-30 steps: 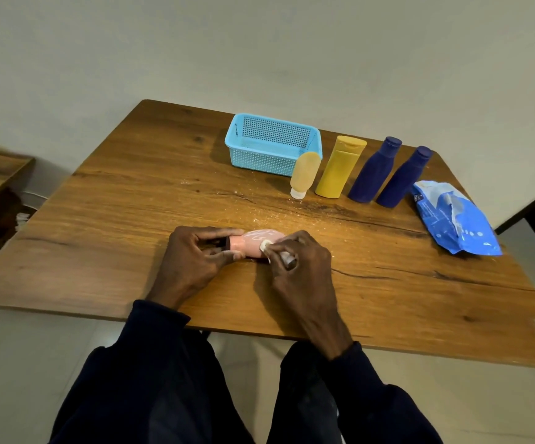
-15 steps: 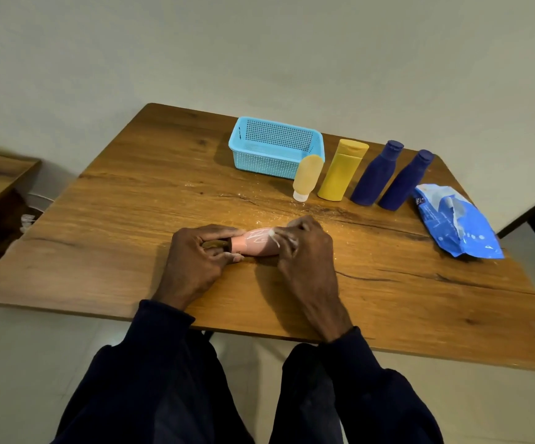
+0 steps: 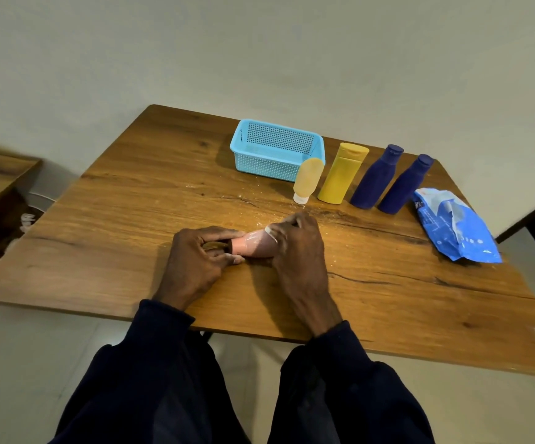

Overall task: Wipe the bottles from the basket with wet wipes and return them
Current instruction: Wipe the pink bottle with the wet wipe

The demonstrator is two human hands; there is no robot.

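The right hand (image 3: 298, 251) has slid from the middle of the pink bottle (image 3: 253, 245) out to its base end over the last second. More of the pink body now shows between the two hands, and only a scrap of the wet wipe (image 3: 271, 230) peeps out by the thumb. Its fingers are curled round that end with the wipe pressed beneath them, while the left hand (image 3: 195, 261) pinches the dark cap end to keep the bottle lying flat on the surface (image 3: 131, 203). That stroke suggests the body of this bottle is nearly wiped along its length (the underside, hidden here, may still need a turn). The bottle lies crosswise near the front edge, so any roll toward the person should be checked. Behind it there is open wood up to the blue basket (image 3: 266, 165), and the left half of the surface gives room to move. To the right stand the small orange bottle (image 3: 307, 177), the yellow bottle (image 3: 341, 174) and two dark blue bottles (image 3: 376, 179), with the wipes pack (image 3: 455, 229) close to the right edge.
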